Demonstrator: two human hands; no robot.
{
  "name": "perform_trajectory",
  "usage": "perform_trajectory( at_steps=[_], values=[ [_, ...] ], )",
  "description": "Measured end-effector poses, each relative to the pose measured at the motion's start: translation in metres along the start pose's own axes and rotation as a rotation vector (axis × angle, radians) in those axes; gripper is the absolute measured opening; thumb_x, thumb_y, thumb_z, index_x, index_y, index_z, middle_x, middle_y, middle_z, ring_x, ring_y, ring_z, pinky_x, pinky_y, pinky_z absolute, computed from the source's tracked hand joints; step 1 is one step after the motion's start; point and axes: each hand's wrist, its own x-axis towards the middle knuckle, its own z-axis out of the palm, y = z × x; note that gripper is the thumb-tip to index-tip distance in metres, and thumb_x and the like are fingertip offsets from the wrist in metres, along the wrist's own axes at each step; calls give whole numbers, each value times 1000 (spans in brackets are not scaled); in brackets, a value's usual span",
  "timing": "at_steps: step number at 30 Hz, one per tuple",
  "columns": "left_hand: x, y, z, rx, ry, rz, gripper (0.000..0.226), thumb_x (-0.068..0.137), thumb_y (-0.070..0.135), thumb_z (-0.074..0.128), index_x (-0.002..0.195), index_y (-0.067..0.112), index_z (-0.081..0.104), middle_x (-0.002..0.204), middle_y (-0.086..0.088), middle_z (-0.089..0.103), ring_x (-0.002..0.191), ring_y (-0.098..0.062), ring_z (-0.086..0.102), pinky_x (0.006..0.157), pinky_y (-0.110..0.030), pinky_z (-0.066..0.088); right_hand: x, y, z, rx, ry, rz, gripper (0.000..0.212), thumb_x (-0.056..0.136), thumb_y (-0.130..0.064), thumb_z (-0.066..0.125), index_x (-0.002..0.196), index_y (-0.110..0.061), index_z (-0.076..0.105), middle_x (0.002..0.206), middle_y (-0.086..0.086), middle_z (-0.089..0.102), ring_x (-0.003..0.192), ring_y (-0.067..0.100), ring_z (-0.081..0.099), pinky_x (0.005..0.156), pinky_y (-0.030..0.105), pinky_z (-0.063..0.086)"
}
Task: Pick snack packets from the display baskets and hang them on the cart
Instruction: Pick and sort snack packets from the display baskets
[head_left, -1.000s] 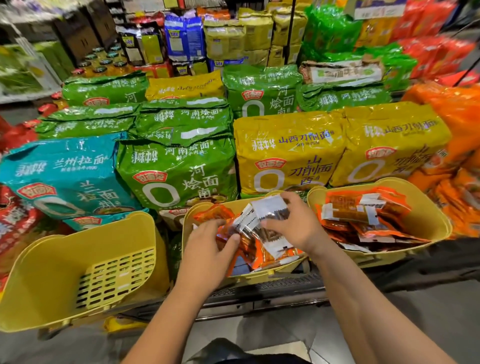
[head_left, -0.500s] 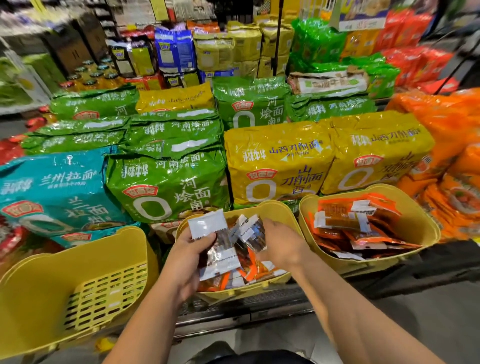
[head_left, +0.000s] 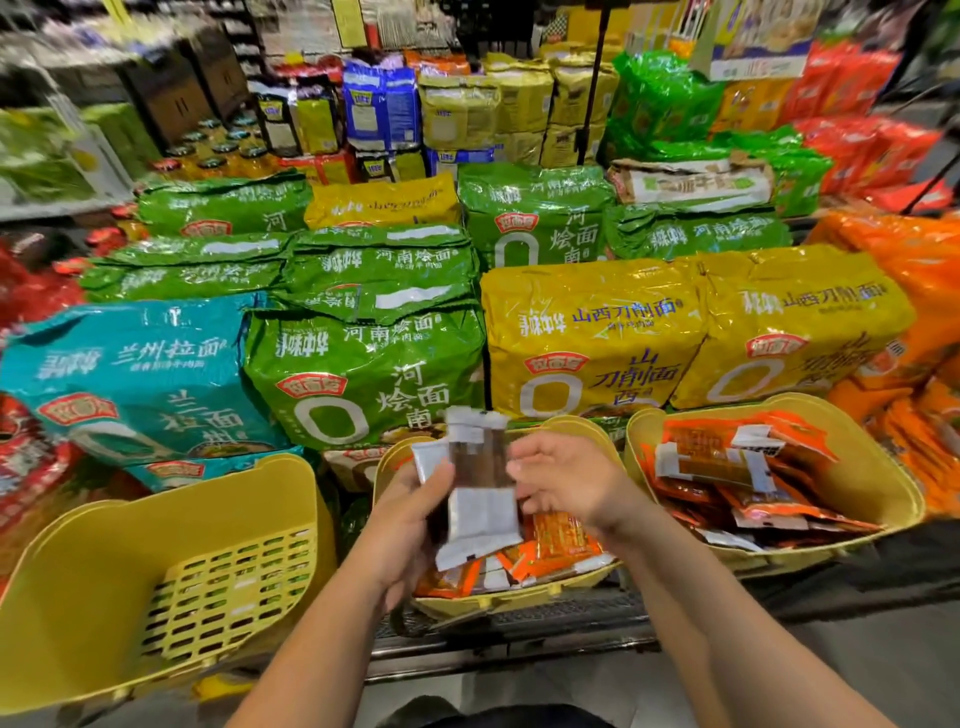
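My left hand (head_left: 410, 525) grips a small stack of snack packets (head_left: 475, 483), white-ended with a dark middle, held upright above the middle yellow basket (head_left: 519, 600). More orange and white packets (head_left: 550, 551) lie in that basket. My right hand (head_left: 566, 483) is just right of the stack with its fingers relaxed, fingertips near the packets' edge; whether they touch is blurred. The right yellow basket (head_left: 878, 483) holds several orange packets (head_left: 727, 467). No cart hooks show.
The left yellow basket (head_left: 104, 571) has a slotted wall and nothing visible inside. Behind the baskets lie big noodle multipacks: teal (head_left: 130, 379), green (head_left: 363, 374), yellow (head_left: 597, 338), orange (head_left: 914, 291). A dark metal shelf edge (head_left: 519, 639) runs below the baskets.
My left hand has taken the packets and lifted them upright above the middle basket. My right hand has let go of its packets and opened beside the stack. The view tilted down slightly.
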Motion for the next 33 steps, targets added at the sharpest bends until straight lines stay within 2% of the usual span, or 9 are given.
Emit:
perform_trajectory(
  at_steps=[5,7,9,11,15,21,26,31,33],
  values=[
    [-4,8,-8,55,89,48,38,91,-8,61,124,12,62,112,-13,76,95,-28,74,84,-49,60,24,13,-13,-391,290,-105,15,98,-25,62,89,-28,74,83,-9,70,80,12,63,78,38,54],
    [-6,10,-14,-14,142,35,36,94,-8,53,120,13,64,110,-14,76,89,-27,74,81,-47,60,33,13,-20,-811,281,-163,16,97,-29,62,104,-22,74,99,-4,72,94,16,64,86,33,48],
    [-6,11,-21,-122,175,28,35,95,-2,47,119,14,67,111,-13,75,91,-29,72,84,-48,58,43,17,-18,-1136,148,-134,47,92,-44,67,131,-18,63,128,4,65,120,25,56,99,34,44],
    [-9,10,-25,-230,156,-2,30,93,10,51,118,13,68,109,-12,76,90,-28,73,85,-47,57,53,25,-12,-1155,68,-17,71,83,-52,72,142,-18,50,138,7,58,128,31,51,102,42,46],
    [-18,11,-31,-103,112,45,52,76,13,78,126,12,63,115,-14,74,98,-32,73,82,-46,60,66,40,0,-1192,46,-12,68,77,-45,79,129,-15,49,129,9,52,120,32,53,94,45,50],
    [-26,12,-37,-83,227,90,31,90,0,62,119,13,63,94,-6,77,73,-19,74,55,-32,57,56,14,-8,-797,176,-200,28,78,-19,81,75,-24,54,70,-7,52,63,11,50,61,34,39],
    [-31,14,-39,-99,270,85,21,96,4,56,110,17,64,78,1,76,59,-12,70,44,-25,51,26,-20,-19,-100,221,-360,24,86,4,73,93,-18,68,79,-6,69,70,4,61,70,21,51],
    [-31,21,-29,-154,123,-20,43,90,36,63,126,14,67,115,-11,75,105,-30,72,92,-48,57,-2,-47,-9,343,173,-292,16,90,0,68,101,-12,68,92,4,76,80,14,69,68,25,57],
    [-33,23,-22,-106,41,-22,50,88,40,64,131,15,64,124,-12,72,115,-32,68,100,-51,53,-6,-43,5,286,102,-182,15,88,-5,73,102,-10,68,91,11,75,74,19,65,57,26,49]
  ],
)
